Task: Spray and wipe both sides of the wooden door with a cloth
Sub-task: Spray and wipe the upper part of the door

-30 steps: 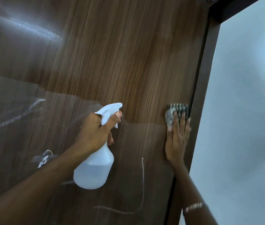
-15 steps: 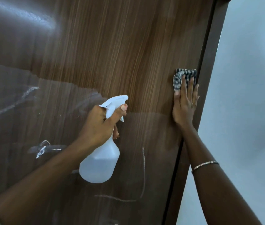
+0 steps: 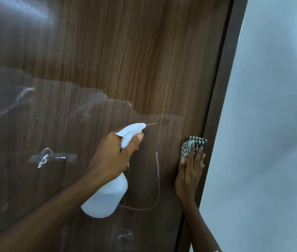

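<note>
The wooden door [image 3: 125, 60] fills most of the view, with its brown grain running up and down. Its upper part looks clear, while the lower and left part is duller and hazy, with a smeared border between the two. To the right stands a pale wall [image 3: 271, 124], and between them runs the dark edge strip [image 3: 222, 88] of the door. On the hazy part there are white marks [image 3: 43, 159], like chalk scribbles, and a thin curved line lies near the bottle. The spray bottle [image 3: 107, 197], white and half translucent, is held near the middle, with its nozzle pointing right toward the door face. The left hand [image 3: 113, 157] has its grip closed around the neck of the bottle, the fingers curled under the trigger head. The right hand [image 3: 189, 173] lies flat with straight fingers, its grip not closed. It presses the cloth [image 3: 192, 144], a striped and crumpled one, against the door just beside the dark edge strip. A fine jet [image 3: 151, 124] leaves the nozzle toward a small wet spot [image 3: 165, 121] on the wood. I judge that the step in hand is spraying this side. The other side is not in view, so the task seems far from finished. The next move, I think, calls for sliding the cloth left over the wet spot with even pressure before the liquid runs down, then working over the white marks.
</note>
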### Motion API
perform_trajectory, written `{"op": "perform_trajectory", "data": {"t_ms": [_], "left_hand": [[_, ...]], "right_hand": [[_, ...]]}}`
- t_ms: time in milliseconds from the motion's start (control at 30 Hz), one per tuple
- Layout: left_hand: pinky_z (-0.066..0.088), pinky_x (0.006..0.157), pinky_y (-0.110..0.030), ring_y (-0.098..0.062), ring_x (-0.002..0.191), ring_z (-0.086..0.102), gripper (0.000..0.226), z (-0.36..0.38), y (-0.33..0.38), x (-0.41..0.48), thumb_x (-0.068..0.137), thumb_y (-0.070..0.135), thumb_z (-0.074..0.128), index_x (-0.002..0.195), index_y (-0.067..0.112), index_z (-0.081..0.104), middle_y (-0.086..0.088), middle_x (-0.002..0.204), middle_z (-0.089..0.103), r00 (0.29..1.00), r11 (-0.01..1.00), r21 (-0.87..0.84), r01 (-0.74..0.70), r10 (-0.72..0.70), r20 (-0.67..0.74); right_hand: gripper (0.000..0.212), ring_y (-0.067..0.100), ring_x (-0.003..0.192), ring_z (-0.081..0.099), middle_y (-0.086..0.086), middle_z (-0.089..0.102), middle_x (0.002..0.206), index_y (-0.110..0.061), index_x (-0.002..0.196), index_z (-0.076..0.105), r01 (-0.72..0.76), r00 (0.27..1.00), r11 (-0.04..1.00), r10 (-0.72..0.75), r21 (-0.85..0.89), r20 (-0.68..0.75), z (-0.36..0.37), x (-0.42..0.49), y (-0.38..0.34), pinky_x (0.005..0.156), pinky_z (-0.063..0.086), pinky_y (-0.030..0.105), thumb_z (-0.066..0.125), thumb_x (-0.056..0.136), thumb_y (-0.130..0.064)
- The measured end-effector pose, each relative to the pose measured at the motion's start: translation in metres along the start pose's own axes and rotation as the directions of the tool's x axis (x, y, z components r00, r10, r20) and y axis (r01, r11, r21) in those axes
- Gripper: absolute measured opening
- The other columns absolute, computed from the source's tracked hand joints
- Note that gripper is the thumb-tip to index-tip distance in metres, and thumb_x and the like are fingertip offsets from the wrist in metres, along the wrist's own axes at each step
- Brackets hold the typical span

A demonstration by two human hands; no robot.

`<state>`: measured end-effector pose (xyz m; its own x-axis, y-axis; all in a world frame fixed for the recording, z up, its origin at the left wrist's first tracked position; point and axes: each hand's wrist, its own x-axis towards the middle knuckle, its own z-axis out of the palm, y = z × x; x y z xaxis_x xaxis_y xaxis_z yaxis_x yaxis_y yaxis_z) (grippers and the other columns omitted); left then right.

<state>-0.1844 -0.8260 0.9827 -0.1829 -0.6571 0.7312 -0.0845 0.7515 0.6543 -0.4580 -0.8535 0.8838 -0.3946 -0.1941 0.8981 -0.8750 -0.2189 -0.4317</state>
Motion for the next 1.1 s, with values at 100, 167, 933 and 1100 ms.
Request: {"op": "perform_trajectory", "data": {"t_ms": [100, 167, 933, 1100], "left_hand": [[0.043, 0.062, -0.007, -0.012, 0.079, 0.069, 0.039, -0.006, 0.004, -0.001, 0.093, 0.041, 0.051, 0.117, 0.012, 0.064, 0.003, 0.093, 0.070, 1.000, 1.000, 0.015, 0.000, 0.000, -0.028], [0.044, 0.052, -0.006, -0.001, 0.062, 0.065, 0.046, -0.009, 0.008, -0.001, 0.085, 0.051, 0.048, 0.112, 0.017, 0.064, 0.014, 0.079, 0.066, 1.000, 1.000, -0.003, -0.003, 0.003, -0.027], [0.046, 0.048, -0.012, -0.012, 0.051, 0.064, 0.048, -0.056, -0.011, -0.009, 0.081, 0.062, 0.046, 0.088, 0.019, 0.066, -0.002, 0.062, 0.066, 0.996, 0.999, 0.026, 0.038, -0.036, -0.086], [0.049, 0.052, -0.021, -0.015, 0.051, 0.064, 0.048, -0.069, -0.012, -0.012, 0.084, 0.061, 0.045, 0.085, 0.019, 0.067, -0.004, 0.062, 0.067, 0.993, 0.999, 0.027, 0.024, -0.021, -0.112]], "right_hand": [[0.054, 0.031, 0.159, 0.006, 0.005, 0.016, 0.171, -0.031, 0.161, 0.017, -0.024, 0.998, 0.999, 0.022, -0.035, -0.051, 0.008, 0.033, -0.024, 0.125, 0.010, 0.064, 0.024, 0.109, -0.046], [0.056, 0.036, 0.159, 0.004, 0.009, 0.015, 0.171, -0.024, 0.162, 0.024, -0.021, 0.997, 0.997, 0.016, -0.072, -0.074, 0.014, 0.057, -0.048, 0.126, 0.006, 0.063, 0.023, 0.109, -0.043], [0.057, 0.036, 0.159, 0.004, 0.007, 0.015, 0.172, -0.021, 0.162, 0.029, 0.041, 0.993, 0.991, -0.054, -0.125, -0.102, 0.057, 0.018, -0.145, 0.127, 0.001, 0.057, 0.023, 0.110, -0.041], [0.053, 0.027, 0.160, 0.002, 0.003, 0.015, 0.172, -0.025, 0.162, 0.029, 0.315, 0.949, 0.936, -0.311, -0.154, 0.053, 0.052, 0.013, -0.143, 0.128, -0.001, 0.050, 0.026, 0.111, -0.039]]}}
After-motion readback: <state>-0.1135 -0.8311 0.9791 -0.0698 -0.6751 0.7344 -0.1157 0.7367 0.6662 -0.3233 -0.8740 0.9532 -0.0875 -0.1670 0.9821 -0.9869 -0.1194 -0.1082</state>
